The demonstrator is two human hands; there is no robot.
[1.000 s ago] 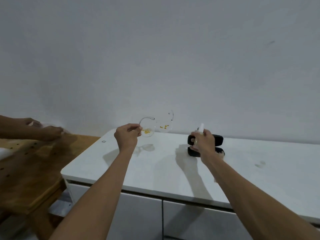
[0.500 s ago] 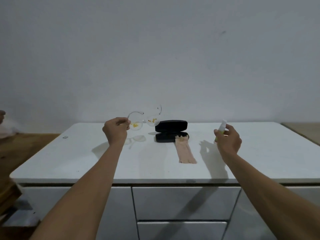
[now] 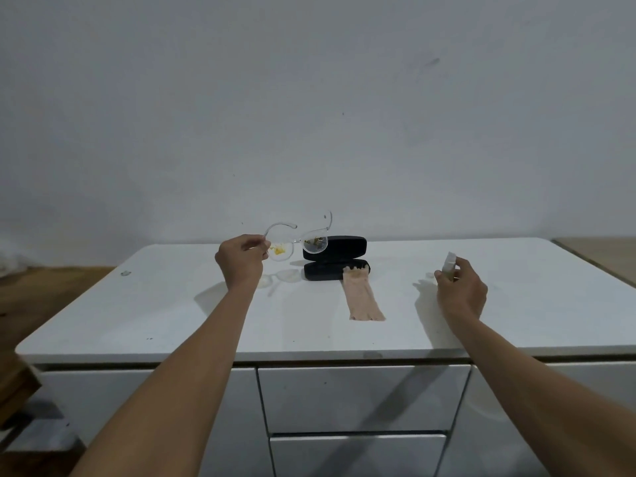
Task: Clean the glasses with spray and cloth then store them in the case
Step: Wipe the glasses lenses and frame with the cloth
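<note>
Head view: left hand [image 3: 241,261] pinches clear-framed glasses [image 3: 298,241], lenses smeared yellow, raised above the smooth white bench [image 3: 172,304]. Right hand [image 3: 461,287] grips a small pale spray bottle [image 3: 449,265]. Black hard case [image 3: 335,258] lies open, a peach cloth [image 3: 363,297] trailing from it.

White cabinet top [image 3: 172,304] bears case [image 3: 335,268], cloth [image 3: 363,299].

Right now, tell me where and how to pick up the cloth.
Pinch the cloth at its near, free end, coming from above and the front. It lies flat on the cabinet top, while its far end is draped into the open case, so lifting the near end should peel it clear.
</note>
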